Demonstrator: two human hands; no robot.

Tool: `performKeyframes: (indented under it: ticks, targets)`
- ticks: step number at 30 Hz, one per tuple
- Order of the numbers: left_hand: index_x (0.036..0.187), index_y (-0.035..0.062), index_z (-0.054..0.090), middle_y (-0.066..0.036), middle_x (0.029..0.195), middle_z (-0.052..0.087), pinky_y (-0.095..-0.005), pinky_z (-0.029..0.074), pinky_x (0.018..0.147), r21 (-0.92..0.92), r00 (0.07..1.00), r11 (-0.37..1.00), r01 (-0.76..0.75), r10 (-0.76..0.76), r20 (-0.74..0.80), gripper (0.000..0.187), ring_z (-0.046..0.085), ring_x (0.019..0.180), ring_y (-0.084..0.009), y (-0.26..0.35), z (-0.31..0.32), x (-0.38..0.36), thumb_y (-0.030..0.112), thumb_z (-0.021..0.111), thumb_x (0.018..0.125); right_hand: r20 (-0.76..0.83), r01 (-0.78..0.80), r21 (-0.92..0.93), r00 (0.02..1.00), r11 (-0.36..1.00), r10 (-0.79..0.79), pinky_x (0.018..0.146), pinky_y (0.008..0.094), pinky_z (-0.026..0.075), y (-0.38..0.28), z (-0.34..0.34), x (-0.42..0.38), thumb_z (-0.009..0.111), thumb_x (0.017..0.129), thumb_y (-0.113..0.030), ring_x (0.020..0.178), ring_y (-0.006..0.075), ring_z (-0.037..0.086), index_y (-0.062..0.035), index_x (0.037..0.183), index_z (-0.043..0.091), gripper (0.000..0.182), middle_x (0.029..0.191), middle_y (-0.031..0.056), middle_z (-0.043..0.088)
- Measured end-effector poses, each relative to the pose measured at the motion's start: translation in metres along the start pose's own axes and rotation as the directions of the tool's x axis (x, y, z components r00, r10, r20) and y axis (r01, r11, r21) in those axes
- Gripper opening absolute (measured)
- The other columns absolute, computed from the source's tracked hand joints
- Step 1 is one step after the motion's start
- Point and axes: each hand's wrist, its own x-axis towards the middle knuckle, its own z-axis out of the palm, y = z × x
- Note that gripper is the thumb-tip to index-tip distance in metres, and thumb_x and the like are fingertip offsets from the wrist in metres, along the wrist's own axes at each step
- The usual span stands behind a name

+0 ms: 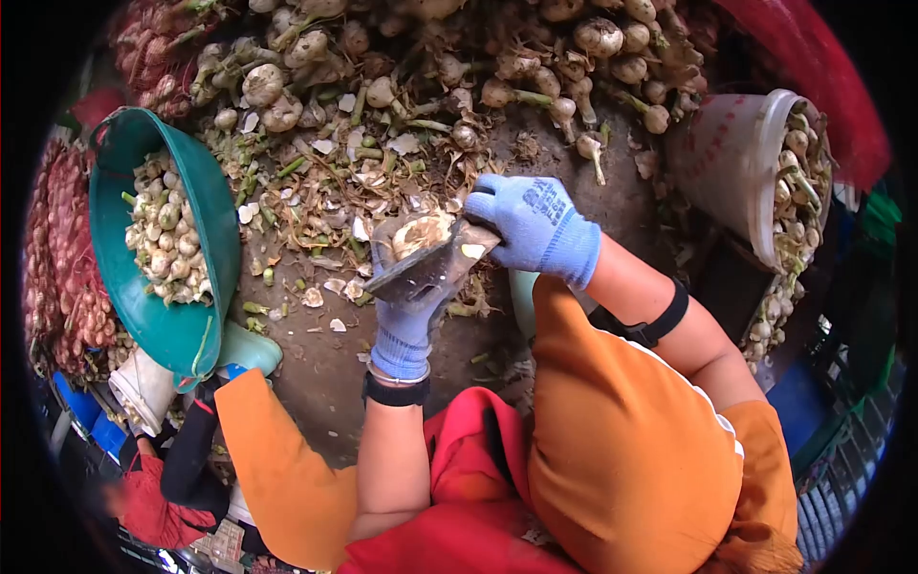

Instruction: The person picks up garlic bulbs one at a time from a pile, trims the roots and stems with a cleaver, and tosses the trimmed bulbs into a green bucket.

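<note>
My left hand (406,330), in a blue knit glove, holds a garlic bulb (421,235) above the floor. In my right hand (537,222), also gloved in blue, is a wide-bladed knife (426,277). Its dark blade lies across the front of the bulb and hides part of it and of the left fingers. A small pale piece (473,251) shows on the blade near the right hand. Whether the edge is cutting into the bulb cannot be made out.
A teal tub (225,225) with trimmed garlic leans at left. A white bucket (712,163) full of garlic tilts at right. A heap of stemmed garlic bulbs (598,38) lies ahead, with skins and stalks (330,187) scattered before it. Another person (167,502) is at lower left.
</note>
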Motion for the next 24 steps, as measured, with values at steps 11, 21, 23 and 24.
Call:
performKeyframes:
  ticks: [11, 21, 23, 24]
  targets:
    - [0.143, 0.0063, 0.039, -0.013, 0.135, 0.048, -0.0318, 0.048, 0.099, -0.440, 0.981, 0.878, 0.189, -0.185, 0.052, 0.074, 0.051, 0.123, -0.0230, 0.017, 0.011, 0.015, 0.011, 0.078, 0.081, 0.086, -0.174, 0.650, 0.984, 0.740, 0.156, 0.068, 0.0360, 0.053, 0.000, -0.002, 0.022, 0.069, 0.077, -0.030, 0.078, 0.0243, 0.067, -0.0035, 0.095, 0.067, 0.032, 0.086, 0.0112, 0.067]
    - [0.138, 0.0066, 0.046, -0.009, 0.119, 0.058, -0.0318, 0.051, 0.079, -0.963, 0.953, 0.204, 0.174, 0.212, 0.217, 0.069, 0.056, 0.093, -0.0185, 0.054, -0.121, 0.035, 0.054, 0.058, 0.089, 0.012, -0.161, -0.148, 0.986, 0.976, 0.165, 0.086, 0.0449, 0.052, 0.066, 0.017, 0.062, 0.065, 0.079, -0.021, 0.104, 0.0354, 0.063, -0.0103, 0.100, 0.067, 0.023, 0.129, 0.0129, 0.058]
    - [0.134, 0.0062, 0.049, -0.010, 0.122, 0.058, -0.0345, 0.051, 0.088, -0.811, 0.997, 0.585, -0.010, 0.072, 0.040, 0.062, 0.058, 0.102, -0.0214, 0.042, -0.082, 0.044, 0.050, 0.058, 0.091, 0.006, -0.213, -0.202, 0.976, 0.956, 0.219, 0.088, 0.0452, 0.051, 0.061, 0.021, 0.077, 0.066, 0.081, -0.024, 0.107, 0.0370, 0.062, -0.0111, 0.101, 0.069, 0.025, 0.125, 0.0148, 0.058]
    - [0.130, 0.0060, 0.053, -0.011, 0.123, 0.058, -0.0345, 0.050, 0.090, -0.582, 0.984, 0.807, -0.098, -0.008, -0.177, 0.055, 0.059, 0.106, -0.0225, 0.038, -0.043, 0.041, 0.046, 0.058, 0.092, 0.009, -0.214, -0.197, 0.976, 0.957, 0.220, 0.088, 0.0452, 0.051, 0.058, 0.022, 0.081, 0.066, 0.081, -0.024, 0.107, 0.0370, 0.062, -0.0111, 0.101, 0.069, 0.025, 0.125, 0.0148, 0.058]
